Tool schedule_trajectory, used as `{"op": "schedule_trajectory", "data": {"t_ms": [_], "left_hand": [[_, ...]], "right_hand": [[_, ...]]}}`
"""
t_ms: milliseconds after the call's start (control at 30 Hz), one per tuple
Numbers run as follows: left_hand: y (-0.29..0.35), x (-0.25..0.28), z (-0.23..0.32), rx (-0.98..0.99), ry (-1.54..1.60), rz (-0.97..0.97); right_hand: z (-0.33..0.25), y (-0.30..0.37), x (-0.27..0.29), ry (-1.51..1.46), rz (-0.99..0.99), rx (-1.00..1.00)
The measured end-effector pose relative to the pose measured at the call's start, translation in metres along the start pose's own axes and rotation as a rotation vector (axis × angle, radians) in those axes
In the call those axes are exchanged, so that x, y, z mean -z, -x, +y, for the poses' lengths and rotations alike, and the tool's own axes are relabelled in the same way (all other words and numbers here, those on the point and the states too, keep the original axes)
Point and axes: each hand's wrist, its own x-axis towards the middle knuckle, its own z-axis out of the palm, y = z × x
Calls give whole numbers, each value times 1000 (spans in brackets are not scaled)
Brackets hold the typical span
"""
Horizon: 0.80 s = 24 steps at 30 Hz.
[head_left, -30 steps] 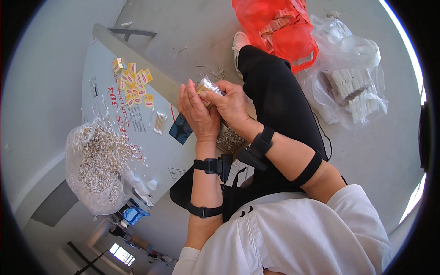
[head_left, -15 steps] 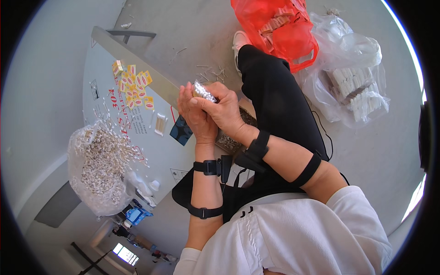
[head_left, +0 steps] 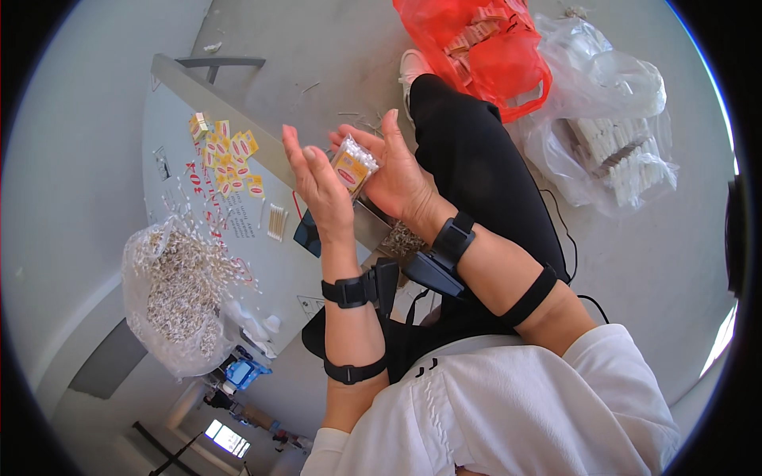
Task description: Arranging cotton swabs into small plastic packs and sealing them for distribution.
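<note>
A small clear pack of cotton swabs with a yellow card in it sits between my two palms, its white tips facing up. My right hand is open, thumb raised and fingers stretched behind the pack, which rests against them. On the pack's other side is my left hand, open with straight fingers, beside or lightly touching it; the exact contact cannot be made out. On the table to the left lie several yellow printed cards and a short row of swabs.
A clear bag spills loose swabs over the table. Below my hands stands a box of swabs. On the floor are a red bag of packs and a clear bag with white bundles. A dark card lies at the table's edge.
My hands have parted and my right hand has let go its grip, its thumb now raised. The pack has turned, so its yellow card face shows.
</note>
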Motion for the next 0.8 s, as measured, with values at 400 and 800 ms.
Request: {"op": "schedule_trajectory", "data": {"t_ms": [400, 800], "left_hand": [[-12, 4, -40, -92, -503, -20], [-7, 6, -43, -105, -349, 128]], "right_hand": [[9, 3, 4, 199, -333, -76], [19, 9, 6, 373, -361, -37]]}}
